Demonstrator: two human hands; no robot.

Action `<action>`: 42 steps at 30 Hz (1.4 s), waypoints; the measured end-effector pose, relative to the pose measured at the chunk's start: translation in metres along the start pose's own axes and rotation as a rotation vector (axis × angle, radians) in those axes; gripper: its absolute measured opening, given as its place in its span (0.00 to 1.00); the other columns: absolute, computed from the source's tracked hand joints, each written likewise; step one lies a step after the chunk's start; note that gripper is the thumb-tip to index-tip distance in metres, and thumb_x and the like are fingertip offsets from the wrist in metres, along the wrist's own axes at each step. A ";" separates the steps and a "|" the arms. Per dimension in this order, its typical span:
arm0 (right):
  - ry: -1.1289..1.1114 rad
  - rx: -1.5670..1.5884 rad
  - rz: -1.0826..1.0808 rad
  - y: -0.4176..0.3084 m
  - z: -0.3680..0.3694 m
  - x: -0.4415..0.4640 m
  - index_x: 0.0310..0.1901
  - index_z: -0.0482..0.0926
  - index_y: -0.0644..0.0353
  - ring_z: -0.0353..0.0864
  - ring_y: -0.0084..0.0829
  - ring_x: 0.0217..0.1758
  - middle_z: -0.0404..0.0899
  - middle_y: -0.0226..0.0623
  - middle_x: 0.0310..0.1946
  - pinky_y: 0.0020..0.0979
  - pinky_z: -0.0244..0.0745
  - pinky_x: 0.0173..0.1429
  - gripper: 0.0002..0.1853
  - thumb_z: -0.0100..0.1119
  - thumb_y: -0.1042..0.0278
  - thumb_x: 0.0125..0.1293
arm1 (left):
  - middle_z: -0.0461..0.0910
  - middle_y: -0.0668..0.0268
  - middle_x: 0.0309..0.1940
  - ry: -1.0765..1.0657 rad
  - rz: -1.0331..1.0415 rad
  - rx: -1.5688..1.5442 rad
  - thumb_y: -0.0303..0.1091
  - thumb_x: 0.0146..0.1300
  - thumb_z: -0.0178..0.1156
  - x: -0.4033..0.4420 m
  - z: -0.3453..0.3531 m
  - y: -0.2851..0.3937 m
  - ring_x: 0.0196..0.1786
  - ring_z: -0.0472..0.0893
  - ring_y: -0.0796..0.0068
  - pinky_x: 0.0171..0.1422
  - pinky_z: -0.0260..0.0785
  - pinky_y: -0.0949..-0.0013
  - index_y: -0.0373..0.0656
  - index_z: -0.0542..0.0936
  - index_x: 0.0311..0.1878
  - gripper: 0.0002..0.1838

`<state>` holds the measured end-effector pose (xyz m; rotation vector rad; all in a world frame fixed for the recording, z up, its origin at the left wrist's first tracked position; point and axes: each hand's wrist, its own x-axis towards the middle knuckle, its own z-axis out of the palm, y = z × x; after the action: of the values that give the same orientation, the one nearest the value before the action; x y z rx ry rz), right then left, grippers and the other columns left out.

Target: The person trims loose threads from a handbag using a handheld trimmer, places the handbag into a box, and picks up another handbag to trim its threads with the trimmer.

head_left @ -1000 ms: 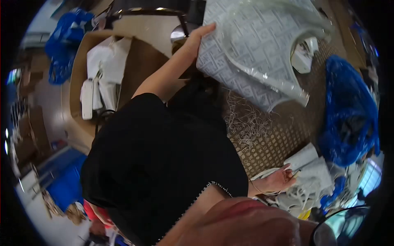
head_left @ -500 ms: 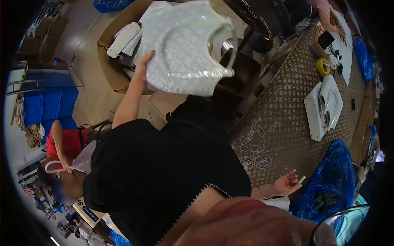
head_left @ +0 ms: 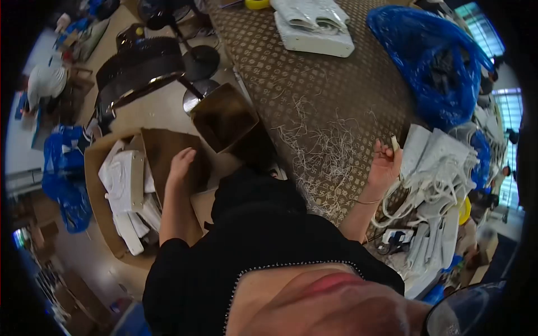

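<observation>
the left hand (head_left: 182, 163) is raised beside the dark inner side of an open carton (head_left: 100, 215), its fingers loosely spread and holding nothing; whether it touches the cardboard, i cannot tell. white pieces (head_left: 130, 179) lie heaped inside that carton, to the left of the desk (head_left: 364, 70). the right hand (head_left: 383, 168) is palm up over the desk, near its closest edge, with fingers curled round a small pale tool (head_left: 395, 144) that has a dark tip. a tangle of loose threads (head_left: 330, 154) lies on the patterned cover between the near left edge and the right hand. just right of that hand, a pile of white strapped pieces (head_left: 443, 168) sits toward the near right corner. a blue plastic bag (head_left: 431, 61) lies along the right side, and a folded white item (head_left: 314, 33) rests near the far edge, beside a yellow roll (head_left: 257, 4).
</observation>
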<state>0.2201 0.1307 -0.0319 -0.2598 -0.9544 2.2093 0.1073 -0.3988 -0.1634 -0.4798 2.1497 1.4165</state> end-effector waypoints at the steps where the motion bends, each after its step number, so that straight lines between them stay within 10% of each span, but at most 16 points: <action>1: 0.027 0.038 0.010 -0.001 -0.010 -0.005 0.37 0.80 0.62 0.79 0.30 0.38 0.80 0.33 0.27 0.42 0.71 0.59 0.12 0.52 0.63 0.69 | 0.80 0.63 0.47 -0.058 0.183 0.179 0.47 0.61 0.58 0.012 0.030 0.030 0.46 0.79 0.67 0.49 0.69 0.67 0.40 0.75 0.56 0.25; 6: 0.211 0.073 -0.025 -0.004 -0.027 -0.032 0.35 0.79 0.62 0.78 0.31 0.37 0.79 0.33 0.26 0.41 0.71 0.59 0.12 0.52 0.62 0.69 | 0.79 0.52 0.47 -0.346 0.531 0.563 0.48 0.60 0.57 0.083 0.147 0.181 0.52 0.77 0.54 0.55 0.68 0.63 0.35 0.76 0.53 0.26; 12: 0.426 0.042 -0.187 -0.012 -0.020 -0.050 0.34 0.77 0.62 0.75 0.30 0.34 0.75 0.33 0.23 0.42 0.70 0.59 0.12 0.53 0.61 0.68 | 0.70 0.49 0.58 0.035 0.829 0.521 0.44 0.57 0.58 0.219 0.243 0.297 0.59 0.70 0.51 0.59 0.66 0.55 0.39 0.59 0.67 0.37; 18: 0.407 0.063 -0.262 -0.011 -0.020 -0.067 0.40 0.76 0.66 0.77 0.30 0.36 0.79 0.36 0.27 0.40 0.68 0.62 0.14 0.45 0.63 0.72 | 0.71 0.48 0.56 0.083 0.628 0.618 0.41 0.53 0.59 0.310 0.278 0.385 0.55 0.74 0.48 0.56 0.69 0.55 0.46 0.45 0.72 0.46; 32: 0.569 -0.193 -0.310 -0.013 0.004 -0.064 0.53 0.71 0.68 0.75 0.24 0.39 0.75 0.31 0.28 0.37 0.68 0.61 0.19 0.48 0.59 0.71 | 0.80 0.47 0.35 0.386 1.042 0.464 0.35 0.60 0.48 0.334 0.246 0.475 0.40 0.78 0.47 0.44 0.68 0.50 0.47 0.73 0.59 0.22; 38: 0.586 -0.093 -0.444 -0.033 -0.010 -0.086 0.43 0.77 0.64 0.77 0.28 0.40 0.78 0.33 0.26 0.40 0.67 0.62 0.14 0.47 0.62 0.71 | 0.76 0.67 0.18 -0.129 1.002 0.200 0.33 0.62 0.46 0.164 0.188 0.520 0.19 0.75 0.80 0.25 0.66 0.71 0.45 0.80 0.52 0.19; 42: 0.583 -0.071 -0.624 -0.060 -0.019 -0.108 0.42 0.77 0.64 0.78 0.34 0.40 0.79 0.37 0.27 0.49 0.62 0.65 0.14 0.45 0.62 0.71 | 0.76 0.68 0.19 -0.549 0.807 0.212 0.33 0.62 0.42 0.101 0.194 0.466 0.15 0.71 0.81 0.20 0.64 0.76 0.42 0.80 0.51 0.20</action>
<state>0.3388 0.0974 -0.0127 -0.5229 -0.6636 1.4122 -0.1876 -0.0392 0.0581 0.8579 2.0395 1.4277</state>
